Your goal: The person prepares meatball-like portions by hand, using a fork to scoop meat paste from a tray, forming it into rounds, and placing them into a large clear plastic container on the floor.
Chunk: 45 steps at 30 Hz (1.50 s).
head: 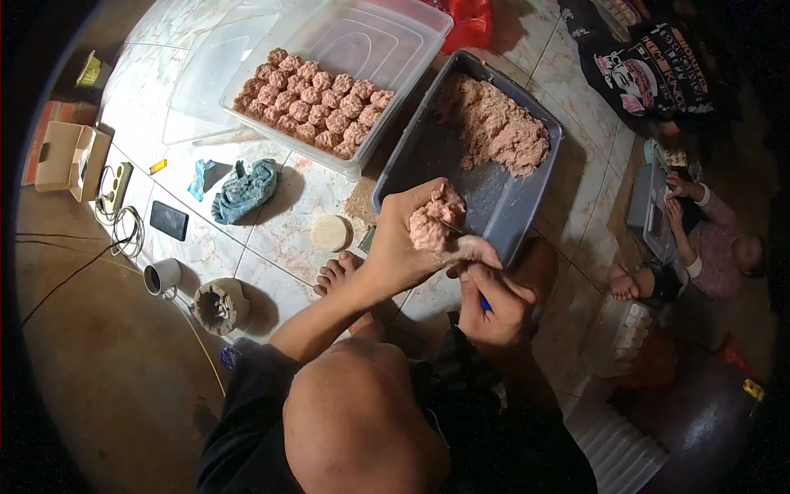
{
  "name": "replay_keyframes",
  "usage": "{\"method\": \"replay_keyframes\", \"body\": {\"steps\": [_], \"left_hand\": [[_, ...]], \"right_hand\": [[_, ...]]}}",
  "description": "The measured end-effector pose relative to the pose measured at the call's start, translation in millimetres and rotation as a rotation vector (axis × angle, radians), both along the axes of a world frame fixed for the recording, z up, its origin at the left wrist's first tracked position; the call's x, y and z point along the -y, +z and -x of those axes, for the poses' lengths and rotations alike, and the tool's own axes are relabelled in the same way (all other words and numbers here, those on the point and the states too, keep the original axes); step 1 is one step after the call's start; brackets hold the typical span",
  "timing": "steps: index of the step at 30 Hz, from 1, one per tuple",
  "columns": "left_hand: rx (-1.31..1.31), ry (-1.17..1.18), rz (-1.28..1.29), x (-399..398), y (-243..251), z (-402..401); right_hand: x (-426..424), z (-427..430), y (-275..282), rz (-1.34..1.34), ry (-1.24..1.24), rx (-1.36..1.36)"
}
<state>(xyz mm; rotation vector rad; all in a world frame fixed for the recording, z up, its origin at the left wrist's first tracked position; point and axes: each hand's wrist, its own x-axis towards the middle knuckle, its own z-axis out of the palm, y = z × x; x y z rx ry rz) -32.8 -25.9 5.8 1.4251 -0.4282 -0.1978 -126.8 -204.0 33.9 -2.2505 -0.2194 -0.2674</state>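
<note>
Ground meat mixture bulges from my left hand, whose fingers are closed around it over the near edge of a grey plastic tub. Just right of it, my right hand grips a small tool, mostly hidden, with a bit of blue handle showing and its other end by the meat. A large mass of ground meat lies in the far part of the tub. To the upper left, a clear plastic container holds rows of meatballs.
On the tiled floor at left are a teal cloth, a round wooden piece, a phone, a mug, a stone-like pot and a power strip. A person sits at the right beside a grey box.
</note>
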Motion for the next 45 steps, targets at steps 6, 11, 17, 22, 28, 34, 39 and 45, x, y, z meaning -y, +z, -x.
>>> {"method": "replay_keyframes", "body": {"steps": [6,11,17,22,28,34,39,45], "left_hand": [[-0.218,0.042,-0.019,-14,-13,-13],[-0.096,0.034,0.102,-2,-3,-11],[-0.26,0.122,-0.235,-21,-6,-12],[-0.102,-0.003,0.072,-13,-5,-16],[-0.011,-0.026,-0.247,-23,-22,-16],[0.375,-0.012,-0.542,-15,-25,-20],[0.346,0.071,-0.702,-33,-26,-26],[0.022,0.017,-0.34,-27,-42,-28]], "right_hand": [[20,-6,22,0.082,-0.186,-0.09],[8,2,2,-0.126,0.041,-0.043],[7,-12,18,0.147,-0.189,-0.057],[14,-5,21,-0.032,-0.045,-0.008],[4,-17,29,0.066,-0.069,-0.125],[-1,-26,44,0.188,0.027,-0.174],[13,-28,38,0.023,-0.025,-0.15],[24,-75,31,-0.019,-0.372,-0.162]]}}
